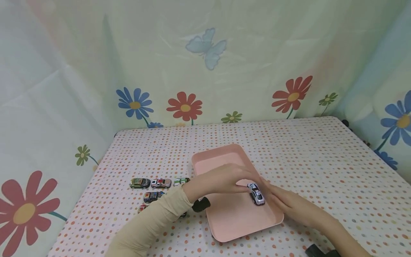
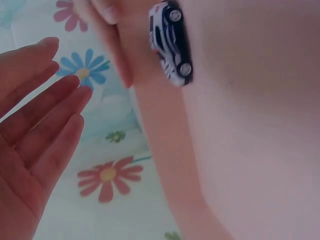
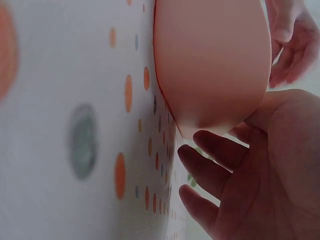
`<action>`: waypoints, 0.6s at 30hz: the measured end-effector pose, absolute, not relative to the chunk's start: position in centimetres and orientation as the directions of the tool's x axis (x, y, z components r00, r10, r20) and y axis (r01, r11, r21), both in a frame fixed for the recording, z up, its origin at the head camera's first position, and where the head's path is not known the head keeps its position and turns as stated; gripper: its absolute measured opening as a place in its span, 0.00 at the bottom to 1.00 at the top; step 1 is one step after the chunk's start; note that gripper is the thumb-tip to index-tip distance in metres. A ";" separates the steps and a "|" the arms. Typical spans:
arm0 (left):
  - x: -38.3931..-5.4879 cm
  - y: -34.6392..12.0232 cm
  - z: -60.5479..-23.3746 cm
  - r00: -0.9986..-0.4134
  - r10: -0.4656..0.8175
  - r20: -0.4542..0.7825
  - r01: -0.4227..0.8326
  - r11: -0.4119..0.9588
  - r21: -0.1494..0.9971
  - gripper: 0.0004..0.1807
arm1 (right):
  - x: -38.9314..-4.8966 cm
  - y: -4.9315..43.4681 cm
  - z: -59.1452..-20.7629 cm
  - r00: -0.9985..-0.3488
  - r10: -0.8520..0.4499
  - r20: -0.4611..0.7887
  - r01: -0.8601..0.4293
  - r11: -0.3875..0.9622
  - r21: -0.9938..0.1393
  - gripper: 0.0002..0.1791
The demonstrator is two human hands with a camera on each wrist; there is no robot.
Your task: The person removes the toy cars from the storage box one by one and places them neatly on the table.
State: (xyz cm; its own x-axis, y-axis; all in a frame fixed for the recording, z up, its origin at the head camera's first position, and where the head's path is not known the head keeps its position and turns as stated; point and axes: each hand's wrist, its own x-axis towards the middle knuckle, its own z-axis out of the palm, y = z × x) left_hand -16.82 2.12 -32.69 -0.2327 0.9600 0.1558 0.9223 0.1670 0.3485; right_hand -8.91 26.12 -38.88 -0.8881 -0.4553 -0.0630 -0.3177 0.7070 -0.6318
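Note:
A white-and-dark toy car [image 1: 256, 194] is in the pink tray [image 1: 236, 225], near its right wall. Above the tray reaches my left hand [image 1: 229, 178], its fingertips close to the car in the head view. The left wrist view shows that left hand [image 2: 37, 135] with loosely bent fingers, a gap between them and the toy car [image 2: 171, 44]. My right hand [image 1: 289, 203] grips the tray's right side, thumb over the rim and fingers outside. From the right wrist view, fingers of the right hand [image 3: 245, 175] curve by the outer wall of the tray [image 3: 212, 65].
Several toy cars stand left of the tray, among them a green one [image 1: 140, 183], a white-and-red one [image 1: 161, 183] and a dark one [image 1: 153, 196]. My left forearm partly covers others. A dotted cloth [image 1: 321, 160] covers the table; a flowered curtain [image 1: 257, 53] hangs behind.

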 end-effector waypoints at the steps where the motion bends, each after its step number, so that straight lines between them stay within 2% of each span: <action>1: -16.9 2.7 -32.9 -0.217 0.966 0.140 0.921 0.155 0.358 0.17 | -8.8 26.2 -38.9 -0.890 -0.452 -0.064 -0.314 0.707 -0.634 0.29; 5: -17.2 4.2 -34.0 -0.216 0.976 0.027 0.910 0.191 0.367 0.16 | -8.7 26.2 -39.0 -0.890 -0.454 -0.051 -0.327 0.711 -0.623 0.29; 10: -17.6 4.9 -34.9 -0.232 0.968 -0.092 0.916 0.249 0.313 0.17 | -8.9 26.2 -39.2 -0.882 -0.469 -0.037 -0.348 0.705 -0.618 0.28; 18: -17.7 5.0 -35.4 -0.230 0.964 -0.133 0.953 0.251 0.170 0.18 | -9.0 26.2 -39.3 -0.886 -0.461 -0.043 -0.341 0.712 -0.614 0.28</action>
